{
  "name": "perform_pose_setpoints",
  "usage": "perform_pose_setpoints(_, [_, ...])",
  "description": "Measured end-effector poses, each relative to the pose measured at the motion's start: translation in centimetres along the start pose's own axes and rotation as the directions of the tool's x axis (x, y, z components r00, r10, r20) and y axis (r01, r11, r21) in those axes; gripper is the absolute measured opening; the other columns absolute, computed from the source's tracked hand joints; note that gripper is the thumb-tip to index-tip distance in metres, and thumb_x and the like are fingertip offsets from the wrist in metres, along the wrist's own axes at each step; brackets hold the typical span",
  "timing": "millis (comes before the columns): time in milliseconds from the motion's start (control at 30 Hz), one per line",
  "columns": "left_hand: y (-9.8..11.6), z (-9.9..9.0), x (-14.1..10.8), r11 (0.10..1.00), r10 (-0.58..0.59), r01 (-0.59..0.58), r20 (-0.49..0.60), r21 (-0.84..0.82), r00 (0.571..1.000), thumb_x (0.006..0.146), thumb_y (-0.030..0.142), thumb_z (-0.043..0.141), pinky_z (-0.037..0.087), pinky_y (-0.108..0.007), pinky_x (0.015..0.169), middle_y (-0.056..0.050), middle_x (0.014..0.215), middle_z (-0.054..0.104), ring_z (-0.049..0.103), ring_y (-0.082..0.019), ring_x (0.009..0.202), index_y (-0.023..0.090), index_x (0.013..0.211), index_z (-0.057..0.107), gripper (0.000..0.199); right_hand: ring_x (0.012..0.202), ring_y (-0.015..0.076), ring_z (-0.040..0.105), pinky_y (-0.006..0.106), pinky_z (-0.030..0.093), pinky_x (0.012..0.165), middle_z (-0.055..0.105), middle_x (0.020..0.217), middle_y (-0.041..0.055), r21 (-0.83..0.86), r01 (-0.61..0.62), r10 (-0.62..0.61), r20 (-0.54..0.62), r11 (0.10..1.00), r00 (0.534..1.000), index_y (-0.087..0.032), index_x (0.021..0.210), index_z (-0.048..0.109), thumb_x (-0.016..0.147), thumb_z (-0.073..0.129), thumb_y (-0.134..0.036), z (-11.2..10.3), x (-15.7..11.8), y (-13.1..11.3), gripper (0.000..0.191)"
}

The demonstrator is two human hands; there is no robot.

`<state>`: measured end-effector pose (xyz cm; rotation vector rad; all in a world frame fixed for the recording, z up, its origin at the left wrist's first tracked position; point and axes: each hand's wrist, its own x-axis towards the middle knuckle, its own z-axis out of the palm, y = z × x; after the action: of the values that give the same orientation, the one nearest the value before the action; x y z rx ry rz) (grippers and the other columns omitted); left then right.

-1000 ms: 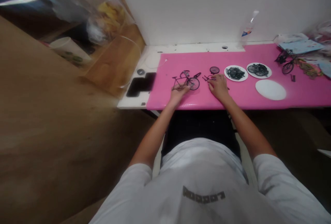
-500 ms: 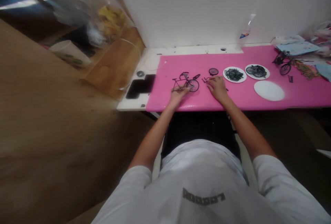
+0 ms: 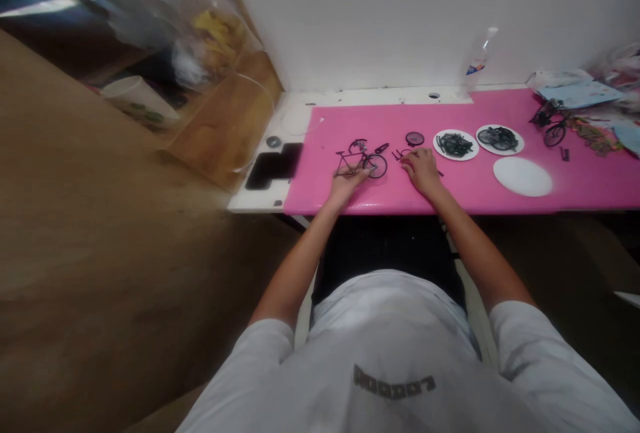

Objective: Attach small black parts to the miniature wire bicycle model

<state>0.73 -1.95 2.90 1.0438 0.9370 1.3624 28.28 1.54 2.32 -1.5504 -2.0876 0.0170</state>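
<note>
My left hand (image 3: 349, 182) is closed on a small black model bicycle frame (image 3: 350, 161), which has one spoked wheel (image 3: 375, 166) at its right end. Just behind it lie a curved black part (image 3: 357, 146) and a short dark piece (image 3: 382, 148). My right hand (image 3: 420, 168) rests low over the pink mat, its fingertips at some thin black parts (image 3: 399, 154). Whether those fingers grip a part is too small to make out. A loose model wheel (image 3: 415, 138) lies right behind this hand, and a dark bit shows by its wrist side.
Two white plates, one with dark strips (image 3: 456, 145) and one with model wheels (image 3: 500, 139), stand right of my hands. A bare white plate (image 3: 523, 176) is nearer. Another model bicycle (image 3: 554, 123) stands far right, a plastic bottle (image 3: 481, 60) behind. Black phone-like slabs (image 3: 274, 166) lie left.
The view has shifted very slightly. My left hand keeps the bicycle frame in the same place, and my right hand stays by the thin black parts.
</note>
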Motion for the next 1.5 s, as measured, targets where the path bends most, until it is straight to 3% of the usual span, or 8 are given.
perform_pose_setpoints(400, [-0.6,-0.4,0.3,1.0,0.013,-0.013,0.02,0.003,1.0,0.068,0.048,0.104,0.064,-0.045,0.107,-0.013,0.109,0.086,0.083,-0.028,0.107,0.018,0.105,0.085,0.051,0.13,0.0411,0.05,0.062,0.047,0.11,0.068,0.134,0.0164,0.006,0.02,-0.02,-0.024,1.0,1.0,-0.024,0.119,0.085,0.107,0.059,-0.034,-0.1,-0.3,-0.1,0.031])
perform_pose_setpoints(833, [0.0,0.3,0.2,0.999,-0.028,0.028,-0.022,-0.02,0.999,0.063,0.038,0.105,0.063,-0.042,0.1,-0.01,0.097,0.085,0.083,-0.025,0.095,0.016,0.103,0.083,0.05,0.123,0.0394,0.053,0.058,0.048,0.106,0.071,0.126,0.0182,-0.002,-0.008,0.008,-0.073,1.0,0.997,-0.021,0.112,0.084,0.109,0.053,-0.035,-0.1,-0.1,-0.1,0.034])
perform_pose_setpoints(1167, [-0.2,-0.1,0.2,1.0,-0.006,0.006,0.004,0.019,1.0,0.063,0.046,0.105,0.065,-0.043,0.102,-0.011,0.1,0.085,0.083,-0.025,0.098,0.017,0.103,0.084,0.053,0.118,0.0391,0.057,0.058,0.046,0.11,0.074,0.121,0.0182,0.011,-0.015,0.016,-0.117,1.0,0.993,-0.019,0.124,0.079,0.113,0.042,-0.038,-0.7,0.1,-0.3,0.043])
perform_pose_setpoints(1367, [-0.3,-0.1,0.1,1.0,0.003,-0.003,0.01,0.027,1.0,0.065,0.045,0.104,0.065,-0.043,0.101,-0.01,0.101,0.085,0.083,-0.026,0.101,0.017,0.104,0.084,0.052,0.114,0.0359,0.062,0.053,0.048,0.109,0.077,0.114,0.0154,0.103,0.01,0.011,-0.198,0.995,0.98,-0.021,0.116,0.078,0.116,0.037,-0.041,-1.7,0.2,-2.5,0.046])
perform_pose_setpoints(1500, [-0.3,-0.1,0.1,0.997,0.018,-0.018,-0.003,0.078,1.0,0.067,0.044,0.103,0.064,-0.043,0.103,-0.011,0.102,0.085,0.082,-0.026,0.103,0.017,0.103,0.084,0.049,0.116,0.0339,0.063,0.053,0.048,0.112,0.077,0.115,0.013,0.161,0.108,-0.08,-0.174,0.981,0.981,-0.025,0.118,0.078,0.118,0.034,-0.045,-2.0,-0.4,-5.4,0.048])
